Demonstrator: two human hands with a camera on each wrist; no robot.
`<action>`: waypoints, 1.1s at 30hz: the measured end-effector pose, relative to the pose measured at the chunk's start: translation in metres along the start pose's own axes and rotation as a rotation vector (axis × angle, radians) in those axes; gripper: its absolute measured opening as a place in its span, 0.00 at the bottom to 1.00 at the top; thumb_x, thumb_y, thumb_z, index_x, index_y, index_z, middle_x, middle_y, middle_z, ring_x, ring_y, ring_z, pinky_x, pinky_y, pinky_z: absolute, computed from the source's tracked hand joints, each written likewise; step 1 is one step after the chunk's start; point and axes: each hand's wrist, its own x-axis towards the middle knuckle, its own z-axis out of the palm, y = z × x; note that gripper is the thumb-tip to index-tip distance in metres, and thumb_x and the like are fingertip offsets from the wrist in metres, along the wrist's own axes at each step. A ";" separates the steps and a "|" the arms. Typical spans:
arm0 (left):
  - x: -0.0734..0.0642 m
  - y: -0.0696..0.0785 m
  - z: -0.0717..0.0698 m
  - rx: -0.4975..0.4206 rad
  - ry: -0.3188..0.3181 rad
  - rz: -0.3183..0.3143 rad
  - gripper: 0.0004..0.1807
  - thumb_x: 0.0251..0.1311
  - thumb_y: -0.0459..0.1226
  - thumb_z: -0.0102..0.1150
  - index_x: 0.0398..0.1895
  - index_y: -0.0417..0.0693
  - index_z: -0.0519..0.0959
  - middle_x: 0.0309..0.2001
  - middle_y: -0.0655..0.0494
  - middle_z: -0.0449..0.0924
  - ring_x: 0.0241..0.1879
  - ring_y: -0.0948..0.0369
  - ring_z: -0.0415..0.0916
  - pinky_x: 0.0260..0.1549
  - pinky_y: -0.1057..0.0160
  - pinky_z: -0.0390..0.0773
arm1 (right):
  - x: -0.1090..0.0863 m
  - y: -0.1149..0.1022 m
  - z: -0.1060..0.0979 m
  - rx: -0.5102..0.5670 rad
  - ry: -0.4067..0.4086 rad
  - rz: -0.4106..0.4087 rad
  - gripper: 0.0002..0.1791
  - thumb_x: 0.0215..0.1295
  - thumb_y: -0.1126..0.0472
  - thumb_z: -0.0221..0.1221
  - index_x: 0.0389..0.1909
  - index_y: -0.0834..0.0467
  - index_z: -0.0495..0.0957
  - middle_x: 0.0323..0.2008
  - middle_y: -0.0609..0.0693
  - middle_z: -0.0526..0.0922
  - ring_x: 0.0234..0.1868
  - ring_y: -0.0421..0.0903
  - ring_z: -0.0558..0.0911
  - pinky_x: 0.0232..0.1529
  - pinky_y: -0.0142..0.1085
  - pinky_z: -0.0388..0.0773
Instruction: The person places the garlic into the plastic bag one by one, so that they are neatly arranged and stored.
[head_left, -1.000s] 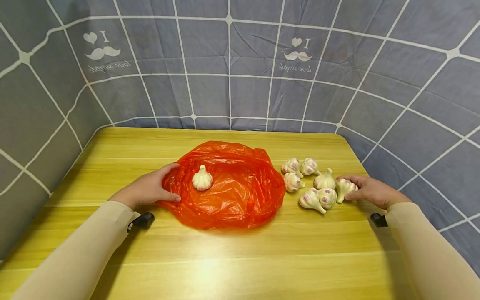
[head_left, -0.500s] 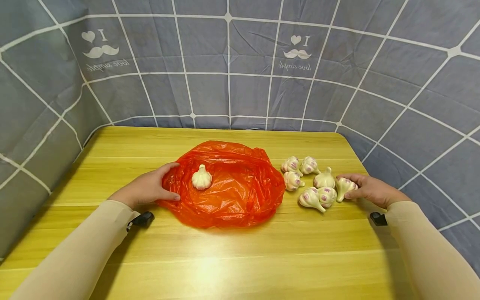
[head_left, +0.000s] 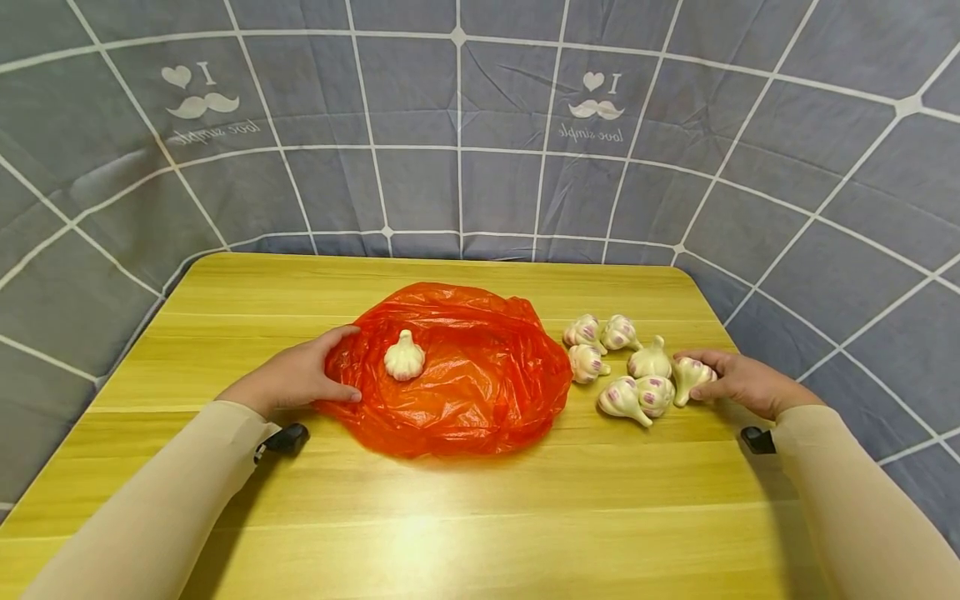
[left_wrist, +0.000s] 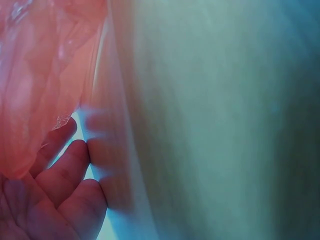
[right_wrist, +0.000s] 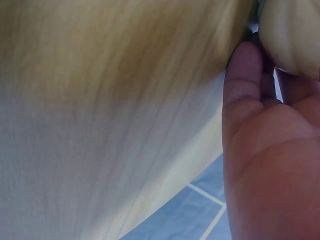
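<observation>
A crumpled red plastic bag (head_left: 465, 417) lies on the table with its mouth spread wide. One pale garlic bulb (head_left: 404, 357) sits inside its left part. My left hand (head_left: 296, 373) holds the bag's left side, thumb and forefinger curved about it; the left wrist view shows its other fingers low against the table. At the right end of a group of garlic bulbs, my right hand (head_left: 750, 383) grips a purple-streaked garlic bulb (head_left: 693, 379) between thumb and fingers. In the right wrist view, only part of that bulb (right_wrist: 292, 40) shows.
Several other garlic bulbs (head_left: 624, 398) lie between the bag and my right hand. The wooden table (head_left: 480, 517) has its back edge near a grey tiled-pattern cloth (head_left: 495, 192), which also hangs along both sides. Black straps (head_left: 285, 439) show at my wrists.
</observation>
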 end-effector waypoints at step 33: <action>-0.001 0.000 0.000 -0.010 0.004 -0.001 0.61 0.51 0.55 0.80 0.84 0.50 0.54 0.76 0.36 0.66 0.71 0.36 0.69 0.71 0.32 0.68 | -0.002 -0.001 -0.001 -0.035 0.002 -0.020 0.41 0.68 0.61 0.69 0.77 0.68 0.63 0.70 0.69 0.71 0.53 0.25 0.74 0.51 0.20 0.75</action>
